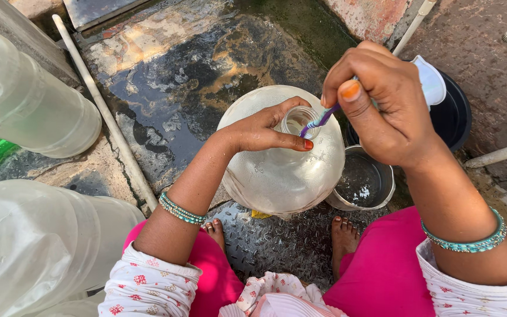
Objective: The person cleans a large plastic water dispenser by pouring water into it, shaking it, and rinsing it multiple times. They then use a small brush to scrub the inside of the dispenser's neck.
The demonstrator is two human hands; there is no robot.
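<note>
Right fingers (353,94) pinching a purple brush handle (319,120), tip down in the jar mouth. Left fingers (291,141) curled round the neck of the clear plastic jar (283,173), steadying it. Jar stands upright on wet floor (171,88) between my feet. Steel bowl (364,183) touching jar's right side, black pan (453,117) behind it. More clear jars (30,100) lie well apart, left.

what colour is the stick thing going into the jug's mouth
Purple with a bluish streak, seen in the head view: the brush handle in the right hand.
</note>
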